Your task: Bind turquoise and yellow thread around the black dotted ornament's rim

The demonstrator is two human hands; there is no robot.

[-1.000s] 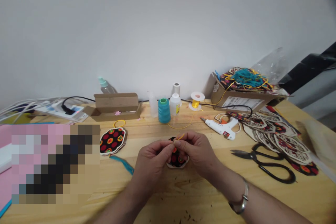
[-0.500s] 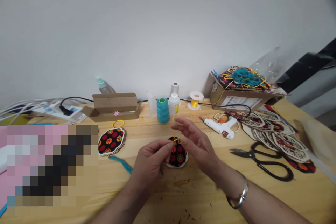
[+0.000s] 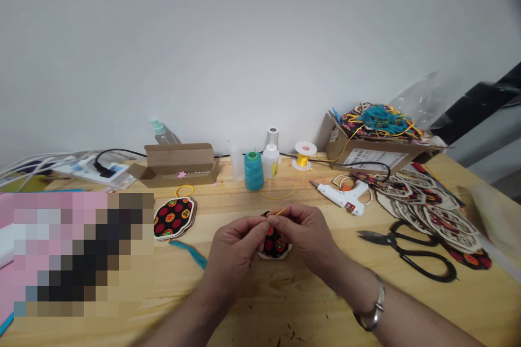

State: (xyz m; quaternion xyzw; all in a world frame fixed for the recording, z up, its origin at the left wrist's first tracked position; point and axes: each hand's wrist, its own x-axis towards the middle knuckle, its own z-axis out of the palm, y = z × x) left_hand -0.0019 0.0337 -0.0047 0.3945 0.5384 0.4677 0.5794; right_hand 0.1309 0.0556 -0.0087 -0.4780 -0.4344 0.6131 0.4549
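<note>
Both hands meet over a patterned fabric-covered ornament [image 3: 275, 245], black with red and green motifs and a pale scalloped edge, lying on the wooden table. My left hand [image 3: 241, 239] pinches at its top, thumb against forefinger. Fingertips touching it, my right hand [image 3: 303, 229] is closed on a yellow cord [image 3: 278, 212], a short piece of which sticks up above the fingers. What lies right between the fingertips is hidden. A thin yellow strand [image 3: 280, 197] curves over the table behind, towards the spool of yellow cord [image 3: 302, 160].
Left lies a stack of similar ornaments [image 3: 174, 219] with a teal tassel [image 3: 189, 252]. Behind stand a teal thread cone [image 3: 254, 172], a white bottle [image 3: 270, 161] and an open cardboard box [image 3: 179, 165]. Rightward are a glue gun [image 3: 345, 195], black-handled scissors [image 3: 407, 249], wooden cutouts [image 3: 443, 219] and a filled carton [image 3: 340, 146].
My right hand, raised with its fingers spread before, has come down and closed on the yellow cord beside my left fingertips. My left hand keeps its pinch in nearly the same place.
</note>
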